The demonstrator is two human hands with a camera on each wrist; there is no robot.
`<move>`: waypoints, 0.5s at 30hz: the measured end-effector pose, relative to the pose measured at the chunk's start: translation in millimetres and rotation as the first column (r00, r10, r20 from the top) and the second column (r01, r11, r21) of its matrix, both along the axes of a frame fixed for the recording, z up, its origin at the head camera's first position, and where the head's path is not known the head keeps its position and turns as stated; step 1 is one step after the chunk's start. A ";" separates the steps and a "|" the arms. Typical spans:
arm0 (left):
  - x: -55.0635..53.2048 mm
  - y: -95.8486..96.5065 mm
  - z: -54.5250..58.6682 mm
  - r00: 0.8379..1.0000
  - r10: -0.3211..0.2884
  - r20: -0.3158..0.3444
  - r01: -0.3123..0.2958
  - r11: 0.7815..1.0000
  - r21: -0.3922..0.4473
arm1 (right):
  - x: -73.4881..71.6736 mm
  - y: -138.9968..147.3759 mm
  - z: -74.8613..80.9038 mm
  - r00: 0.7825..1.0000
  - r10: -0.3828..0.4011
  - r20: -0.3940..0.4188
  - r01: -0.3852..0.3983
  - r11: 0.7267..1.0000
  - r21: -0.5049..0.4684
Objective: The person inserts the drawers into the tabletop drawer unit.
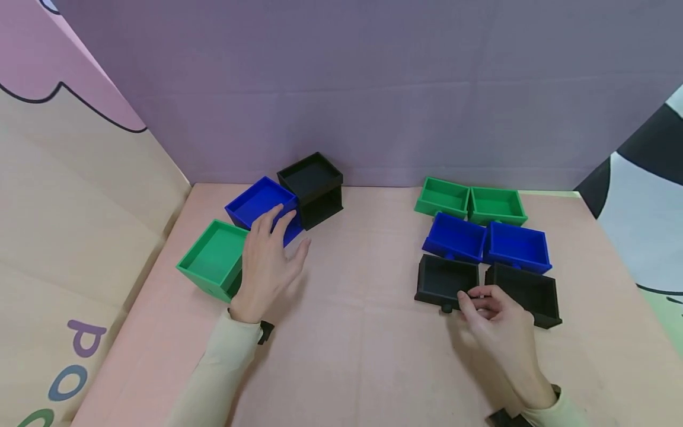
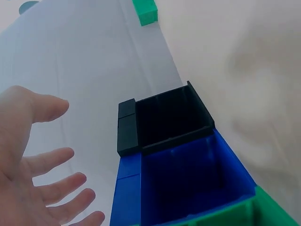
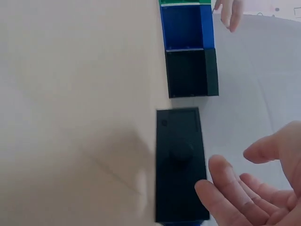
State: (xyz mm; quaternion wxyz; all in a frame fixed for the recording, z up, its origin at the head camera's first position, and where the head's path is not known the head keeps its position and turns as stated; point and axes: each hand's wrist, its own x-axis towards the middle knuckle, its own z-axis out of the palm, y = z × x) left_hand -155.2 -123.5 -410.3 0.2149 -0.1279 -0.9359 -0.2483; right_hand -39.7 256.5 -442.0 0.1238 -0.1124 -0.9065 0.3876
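Right fingers (image 1: 484, 290) near boxy matte-black drawer (image 1: 447, 277)

Your right hand (image 3: 256, 190) was loosely bent, a fingertip (image 3: 205, 189) overlapping the edge of a black drawer (image 3: 176, 195) with a round knob (image 3: 181, 151); beyond, a black box (image 3: 188, 74) adjoined a blue box (image 3: 184, 27).

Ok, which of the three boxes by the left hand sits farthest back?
The black box; the blue box sits mid-row, the green box nearest the person.
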 end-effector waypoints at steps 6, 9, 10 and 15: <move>-10.6 8.7 5.9 0.999 0.025 0.035 -0.024 1.000 -0.012 | 2.1 -1.0 -4.0 0.961 0.057 0.270 -0.036 0.996 -0.079; -16.2 12.8 7.8 0.998 0.031 0.049 -0.031 1.000 0.000 | 1.0 -1.2 -8.2 0.940 0.059 0.336 -0.030 0.995 -0.091; -18.3 14.1 8.1 0.998 0.031 0.053 -0.032 0.999 0.010 | 0.5 -1.2 -9.6 0.934 0.059 0.352 -0.027 0.995 -0.093; -31.7 19.6 6.9 0.997 0.031 0.065 -0.036 0.997 0.065 | -2.3 0.4 -15.5 0.914 0.055 0.401 -0.016 0.995 -0.100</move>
